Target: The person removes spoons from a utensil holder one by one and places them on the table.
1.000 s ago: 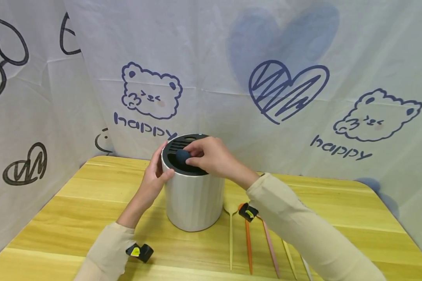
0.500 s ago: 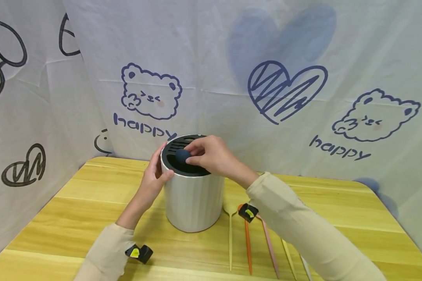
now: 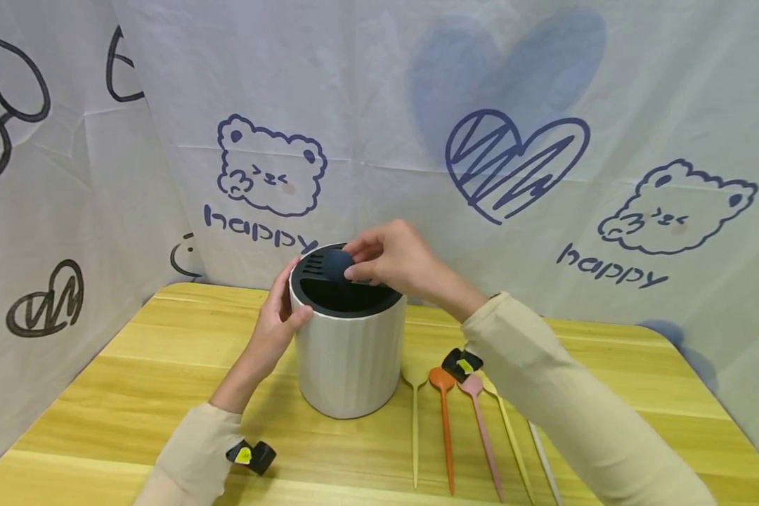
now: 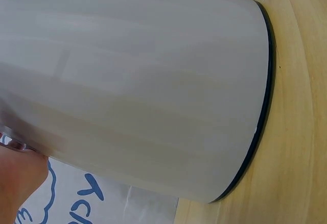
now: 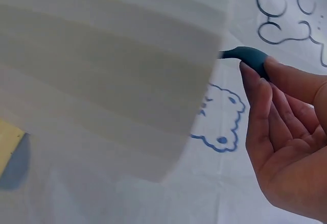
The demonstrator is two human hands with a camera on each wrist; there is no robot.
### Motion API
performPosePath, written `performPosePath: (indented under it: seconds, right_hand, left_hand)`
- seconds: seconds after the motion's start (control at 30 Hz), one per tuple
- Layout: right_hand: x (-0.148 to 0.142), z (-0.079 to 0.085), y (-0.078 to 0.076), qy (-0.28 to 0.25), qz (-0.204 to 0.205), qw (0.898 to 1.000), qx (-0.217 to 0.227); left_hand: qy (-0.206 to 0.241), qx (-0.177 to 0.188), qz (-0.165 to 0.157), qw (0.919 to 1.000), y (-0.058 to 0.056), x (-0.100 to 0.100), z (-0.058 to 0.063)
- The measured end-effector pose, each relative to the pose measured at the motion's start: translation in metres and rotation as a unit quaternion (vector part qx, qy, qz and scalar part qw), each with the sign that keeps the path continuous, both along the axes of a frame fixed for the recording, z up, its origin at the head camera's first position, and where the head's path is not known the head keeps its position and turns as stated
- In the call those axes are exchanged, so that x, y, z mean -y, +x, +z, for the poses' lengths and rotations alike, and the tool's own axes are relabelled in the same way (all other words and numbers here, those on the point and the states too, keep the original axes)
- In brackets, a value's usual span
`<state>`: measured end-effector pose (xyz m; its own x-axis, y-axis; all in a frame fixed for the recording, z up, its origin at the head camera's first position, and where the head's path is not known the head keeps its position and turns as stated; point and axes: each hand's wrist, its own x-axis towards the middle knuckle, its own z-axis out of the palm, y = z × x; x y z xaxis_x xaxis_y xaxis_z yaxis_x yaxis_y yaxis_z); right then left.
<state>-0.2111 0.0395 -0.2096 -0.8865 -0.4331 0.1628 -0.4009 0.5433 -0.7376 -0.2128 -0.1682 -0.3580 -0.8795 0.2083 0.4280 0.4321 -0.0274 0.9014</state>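
Observation:
A white ribbed utensil holder (image 3: 349,365) with a black slotted top stands upright on the table. My left hand (image 3: 275,320) grips its left side, thumb at the front of the rim; the left wrist view is mostly the holder's wall (image 4: 138,91). Above the top, my right hand (image 3: 401,261) pinches a dark blue spoon (image 3: 337,265) by its bowl between thumb and fingers. In the right wrist view, the spoon's bowl (image 5: 251,58) is up and its neck runs down behind the holder's rim; the rest of the handle is hidden.
Right of the holder lies a row of spoons: pale yellow-green (image 3: 414,377), orange (image 3: 442,380), pink (image 3: 471,385) and yellow (image 3: 508,429), plus a white handle (image 3: 544,460) partly under the right sleeve. A printed cloth (image 3: 386,190) hangs behind the wooden table (image 3: 196,351).
My right hand has risen and shifted slightly right and back with the blue spoon, from the large front opening toward the slotted part. The left hand keeps its grip on the holder.

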Motion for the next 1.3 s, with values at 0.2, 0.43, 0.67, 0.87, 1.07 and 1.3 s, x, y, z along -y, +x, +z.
performPosePath:
  seconds: [0.2,0.43,0.67,0.87,1.07,1.3]
  right_hand:
    - [-0.010,0.018,0.004,-0.033,0.005,0.999,-0.020]
    - [-0.023,0.038,0.010,-0.071,-0.002,0.997,-0.039]
    - [-0.037,0.057,0.019,-0.096,-0.010,0.993,-0.061]
    - [-0.049,0.067,0.029,-0.154,-0.018,0.984,-0.084]
    - [-0.057,0.072,0.037,-0.206,-0.011,0.967,-0.148]
    - [-0.068,0.052,0.041,-0.223,-0.001,0.964,-0.145]
  left_hand:
    - [-0.004,0.004,0.005,1.0000,-0.002,0.000,0.001]
    - [-0.006,-0.002,0.010,0.9999,-0.003,-0.001,0.001]
    - [0.000,-0.011,0.006,0.9999,-0.004,0.000,0.000]
    - [-0.004,-0.006,0.005,1.0000,-0.003,0.001,-0.001]
    - [0.003,-0.011,0.005,0.9999,-0.003,0.002,-0.002]
    - [0.001,-0.011,0.002,0.9999,-0.002,0.001,-0.001]
